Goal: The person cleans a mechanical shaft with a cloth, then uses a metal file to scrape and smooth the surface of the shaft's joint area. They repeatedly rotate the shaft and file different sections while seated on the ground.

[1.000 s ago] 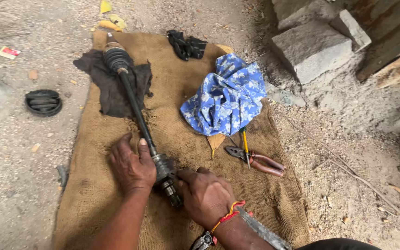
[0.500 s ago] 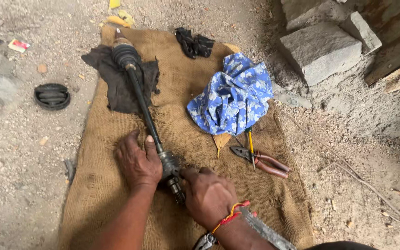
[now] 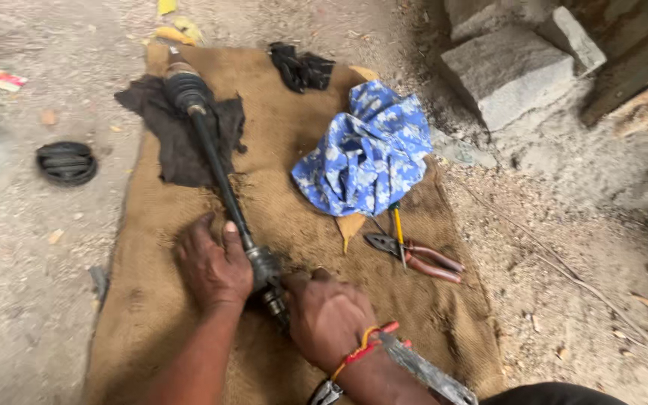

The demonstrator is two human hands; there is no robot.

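A long black drive shaft [image 3: 215, 169] lies along a brown burlap mat [image 3: 294, 157], its far booted end resting on a black rag [image 3: 178, 142]. My left hand [image 3: 211, 262] presses on the shaft near its close end, thumb against the rod. My right hand [image 3: 328, 315] is closed around the shaft's near joint end, which it mostly hides. A red and yellow thread is tied on my right wrist.
A blue and white patterned cloth [image 3: 369, 154] lies on the mat, with red-handled pliers [image 3: 418, 259] and a yellow-handled tool [image 3: 397, 225] beside it. A black rubber boot [image 3: 67, 163] sits on the dirt at left. Grey stone blocks [image 3: 511, 67] stand at the upper right.
The view has shifted slightly. Both hands stay on the shaft's near end in much the same grip.
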